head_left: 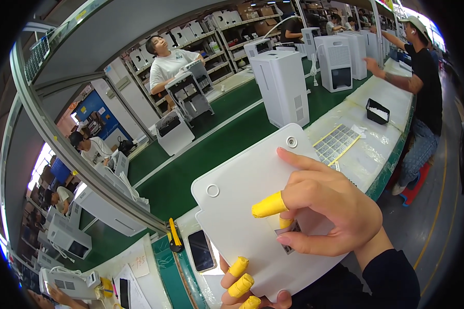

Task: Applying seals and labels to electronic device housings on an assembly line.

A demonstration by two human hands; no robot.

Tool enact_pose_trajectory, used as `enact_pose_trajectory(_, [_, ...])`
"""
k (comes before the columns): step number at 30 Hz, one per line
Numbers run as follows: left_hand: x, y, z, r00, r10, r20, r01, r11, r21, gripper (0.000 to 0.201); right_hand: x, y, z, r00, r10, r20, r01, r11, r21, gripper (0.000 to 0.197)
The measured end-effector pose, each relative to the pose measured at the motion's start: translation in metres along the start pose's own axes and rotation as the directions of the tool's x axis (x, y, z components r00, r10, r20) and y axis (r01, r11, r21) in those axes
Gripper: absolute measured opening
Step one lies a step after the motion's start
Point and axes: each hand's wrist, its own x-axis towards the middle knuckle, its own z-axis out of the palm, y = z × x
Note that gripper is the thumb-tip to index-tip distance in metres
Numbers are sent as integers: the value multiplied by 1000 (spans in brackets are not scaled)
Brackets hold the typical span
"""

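A white plastic panel with rounded corners and a small round ring or hole at two of its corners is tilted up in front of me. My left hand grips its lower left edge, with yellow tape wrapped on several fingertips. Over the panel's lower middle, my right hand is closed, thumb and a taped finger pinching a small printed label. The fingers partly cover that label, and I cannot tell how much of it is stuck down. My right index finger touches the panel near its upper right corner.
A sheet of labels and a black bin lie on the bench to the right. A phone and a yellow-black cutter are at left. White appliances stand on the green conveyor; several people work around it.
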Motion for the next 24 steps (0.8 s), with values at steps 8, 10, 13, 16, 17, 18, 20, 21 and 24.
enact_pose_trajectory(8, [4,1,0,1000,-23,-3,23,1000,4,77,1,-1,2,1000,3,-8,-3,1000,11,26])
enact_pose_trajectory(10, [5,0,1,1000,-11,-12,11,1000,4,77,2,-2,1,1000,2,3,-2,1000,11,25])
enact_pose_trajectory(13, [6,0,2,997,51,-54,-52,999,-8,76,3,0,2,1000,-3,13,3,1000,20,24])
enact_pose_trajectory(16, [4,3,0,999,24,-31,-24,1000,13,76,4,0,2,1000,-9,10,9,1000,30,23])
enact_pose_trajectory(17, [2,2,-1,1000,6,-20,-6,1000,14,76,4,0,3,1000,-15,8,14,999,36,23])
enact_pose_trajectory(18, [0,1,-2,1000,-12,-10,12,1000,15,76,5,0,3,1000,-16,8,15,999,38,23])
enact_pose_trajectory(20, [4,4,-2,1000,-7,-7,7,1000,9,77,5,-1,4,1000,-30,-9,30,999,32,23])
enact_pose_trajectory(21, [5,4,-2,1000,-4,-4,4,1000,6,78,4,-1,3,1000,-29,-9,30,999,31,23])
enact_pose_trajectory(24, [1,3,-4,999,-35,18,35,999,11,79,4,1,4,999,-38,-9,38,999,37,23])
